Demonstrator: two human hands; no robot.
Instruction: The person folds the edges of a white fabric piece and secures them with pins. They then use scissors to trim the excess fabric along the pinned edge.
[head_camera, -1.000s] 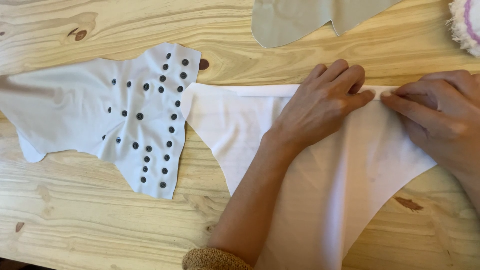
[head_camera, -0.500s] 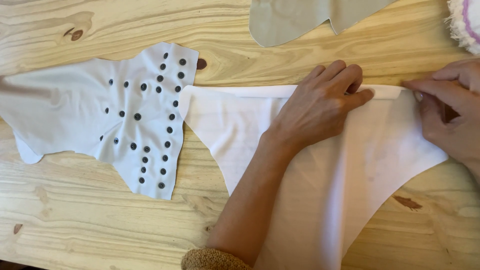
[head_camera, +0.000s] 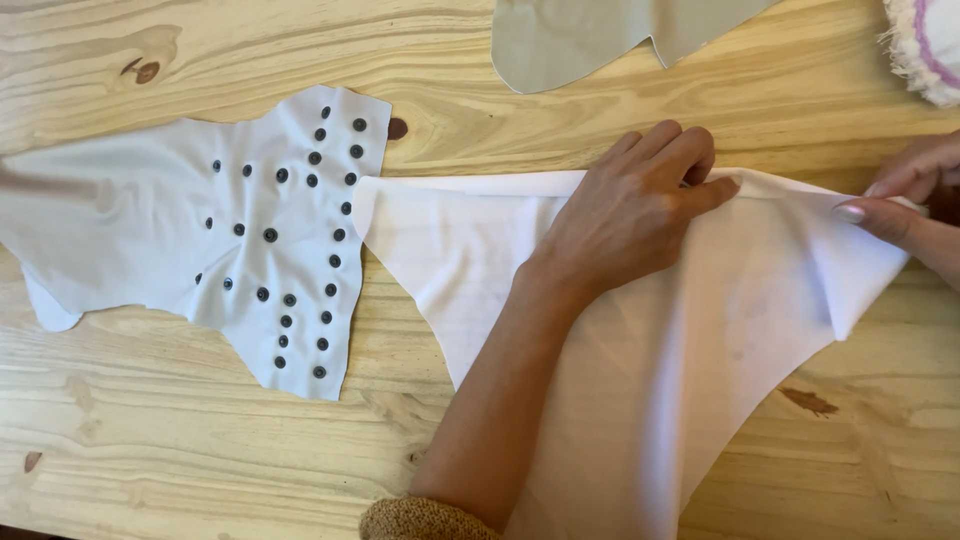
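A white fabric piece (head_camera: 470, 250) with curved edges lies on the wooden table (head_camera: 150, 460). My left hand (head_camera: 625, 215) rests on its top edge, fingers curled over the narrow fold and thumb pointing right along it. My right hand (head_camera: 915, 205), partly cut off by the frame's right edge, pinches the fabric's right corner and lifts it, so the cloth there is raised and creased. My left forearm crosses the fabric, with a tan knit cuff at the bottom.
A pale grey fabric piece (head_camera: 150, 230) studded with several dark snap buttons lies to the left, nearly touching the white piece. A beige fabric piece (head_camera: 570, 35) sits at the top edge. A white fluffy item with a purple stripe (head_camera: 925, 45) is at the top right corner.
My right hand slid right along the top edge, away from my left thumb, and pulled up the fabric's right corner. My left hand stayed in place.
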